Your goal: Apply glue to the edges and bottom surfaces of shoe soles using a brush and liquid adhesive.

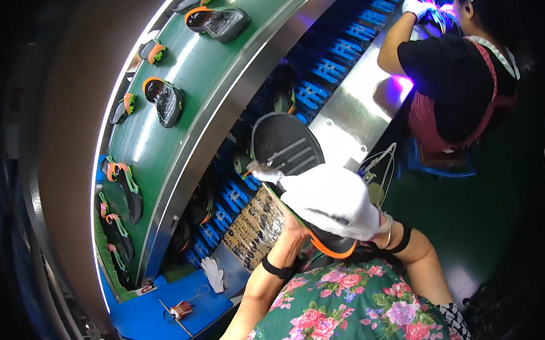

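Note:
My bare left hand [294, 225] is closed on the edge of a black shoe sole [333, 242] with an orange rim, held tilted in front of my body. Over that sole is my right hand [332, 202], in a white glove, its fingers curled around what looks like a brush [264, 172]. Only the brush's greyish, frayed tip shows; the glove hides its handle. The glove also covers much of the sole. Just beyond the brush tip sits a round black dish [286, 142] with raised ridges.
A green conveyor belt [189, 70] at left carries several black soles with orange parts. Blue racks [312, 95] run alongside it. On a blue table [151, 315] lie a white glove [212, 275] and a small red object [181, 309]. A co-worker [457, 89] sits at upper right.

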Available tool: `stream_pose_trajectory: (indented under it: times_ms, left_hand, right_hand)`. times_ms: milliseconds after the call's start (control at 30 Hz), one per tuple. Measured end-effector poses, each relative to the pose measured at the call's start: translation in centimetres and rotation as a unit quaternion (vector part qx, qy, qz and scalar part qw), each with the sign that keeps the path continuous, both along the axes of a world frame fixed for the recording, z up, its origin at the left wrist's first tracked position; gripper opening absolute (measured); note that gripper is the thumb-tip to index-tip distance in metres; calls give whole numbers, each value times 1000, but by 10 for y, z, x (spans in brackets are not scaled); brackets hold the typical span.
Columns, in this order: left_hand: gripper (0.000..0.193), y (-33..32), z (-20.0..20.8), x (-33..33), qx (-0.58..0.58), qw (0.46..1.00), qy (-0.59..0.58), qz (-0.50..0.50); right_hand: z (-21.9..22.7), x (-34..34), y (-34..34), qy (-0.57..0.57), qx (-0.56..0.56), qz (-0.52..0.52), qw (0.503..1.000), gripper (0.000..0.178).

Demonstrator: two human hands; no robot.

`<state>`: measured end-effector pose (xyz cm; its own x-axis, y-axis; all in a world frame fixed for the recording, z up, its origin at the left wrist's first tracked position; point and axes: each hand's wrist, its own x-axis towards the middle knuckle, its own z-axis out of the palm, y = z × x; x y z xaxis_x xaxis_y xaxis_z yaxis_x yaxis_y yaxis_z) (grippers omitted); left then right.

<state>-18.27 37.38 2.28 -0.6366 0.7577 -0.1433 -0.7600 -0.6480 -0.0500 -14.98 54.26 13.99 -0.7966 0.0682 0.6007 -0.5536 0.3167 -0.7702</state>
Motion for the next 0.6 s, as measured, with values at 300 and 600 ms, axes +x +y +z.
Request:
stream_pose_trajectory:
  times_ms: [300, 600]
  left_hand:
    - [112, 10, -10, 0, 26, 999, -32, -33]
    - [109, 9, -17, -3, -1, 999, -23, -34]
  right_hand:
    - [-4, -4, 1, -18, -97, -3, 995, 31]
    - [-9, -6, 11, 14, -25, -33, 999, 27]
